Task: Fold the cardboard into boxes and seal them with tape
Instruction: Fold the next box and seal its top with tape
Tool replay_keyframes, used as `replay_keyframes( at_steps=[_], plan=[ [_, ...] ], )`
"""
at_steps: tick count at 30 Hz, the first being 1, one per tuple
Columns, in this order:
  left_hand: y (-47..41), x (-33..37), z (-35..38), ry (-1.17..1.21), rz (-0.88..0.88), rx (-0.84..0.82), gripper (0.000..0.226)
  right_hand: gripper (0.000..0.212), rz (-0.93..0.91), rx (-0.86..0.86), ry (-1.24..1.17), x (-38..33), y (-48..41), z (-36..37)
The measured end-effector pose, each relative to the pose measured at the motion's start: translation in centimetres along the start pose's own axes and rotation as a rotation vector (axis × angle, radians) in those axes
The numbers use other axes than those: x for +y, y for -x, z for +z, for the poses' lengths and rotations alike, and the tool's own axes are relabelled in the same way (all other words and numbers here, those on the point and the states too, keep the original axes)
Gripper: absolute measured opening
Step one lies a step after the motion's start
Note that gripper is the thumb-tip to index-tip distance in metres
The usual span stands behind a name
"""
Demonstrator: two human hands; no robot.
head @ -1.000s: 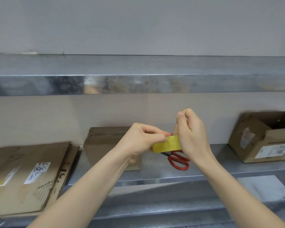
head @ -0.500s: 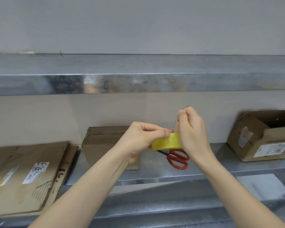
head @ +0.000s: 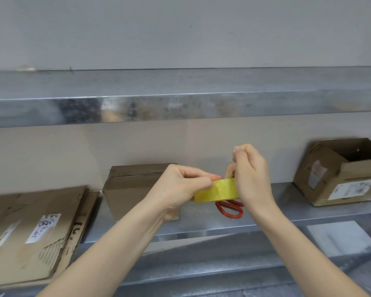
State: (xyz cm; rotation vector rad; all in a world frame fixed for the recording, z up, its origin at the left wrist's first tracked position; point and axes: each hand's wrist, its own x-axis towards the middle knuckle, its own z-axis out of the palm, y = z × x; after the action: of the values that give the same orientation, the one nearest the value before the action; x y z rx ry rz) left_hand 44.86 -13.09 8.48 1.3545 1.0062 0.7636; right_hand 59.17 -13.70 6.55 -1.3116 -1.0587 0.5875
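I hold a yellow tape roll in the air in front of the shelf. My left hand grips its left side, thumb and fingers pinching at the rim. My right hand curls around the right side, with its fingertips pinched together above the roll. A closed small cardboard box stands on the shelf behind my left hand. Flattened cardboard sheets lie at the left. An open cardboard box sits at the right.
Red-handled scissors lie on the metal shelf just below the tape. An upper metal shelf runs across above my hands. A lower metal surface lies under my forearms.
Both hands and the tape roll have stayed nearly in place. The right hand's fingertips have risen slightly above the roll.
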Motion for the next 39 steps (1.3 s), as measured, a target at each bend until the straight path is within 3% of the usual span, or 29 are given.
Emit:
replay_keyframes(
  at_steps=[4, 8, 17, 20, 24, 27, 30, 39],
  plan=[
    [-0.2, 0.5, -0.4, 0.004, -0.007, -0.026, 0.031, 0.033, 0.005, -0.009, 0.011, -0.3, -0.5, -0.1],
    [-0.3, 1.1, -0.4, 0.067, -0.017, -0.052, 0.009, 0.027, -0.037, -0.042, 0.058, -0.6, -1.2, 0.1],
    [-0.1, 1.2, 0.1, 0.057, 0.019, 0.015, 0.014, 0.034, 0.046, -0.015, -0.011, -1.4, -1.4, -0.2],
    [0.0, 1.3, 0.1, 0.039, 0.021, 0.011, 0.032, 0.032, 0.091, -0.020, -0.021, -1.5, -1.5, -0.3],
    [0.1, 1.6, -0.5, 0.020, 0.002, -0.075, 0.022, 0.033, 0.109, -0.054, -0.004, -1.6, -1.6, -0.4],
    [0.2, 2.0, -1.3, -0.011, -0.006, -0.174, 0.027, 0.034, 0.107, -0.107, -0.004, -1.9, -1.6, -0.5],
    [0.2, 2.0, -1.3, -0.079, 0.034, -0.171, 0.026, 0.036, 0.066, -0.134, 0.006, -1.9, -1.4, -0.4],
    [0.3, 1.9, -0.7, 0.036, 0.148, -0.168, 0.008, 0.027, -0.106, -0.115, 0.079, -2.9, -0.6, -0.5]
  ],
)
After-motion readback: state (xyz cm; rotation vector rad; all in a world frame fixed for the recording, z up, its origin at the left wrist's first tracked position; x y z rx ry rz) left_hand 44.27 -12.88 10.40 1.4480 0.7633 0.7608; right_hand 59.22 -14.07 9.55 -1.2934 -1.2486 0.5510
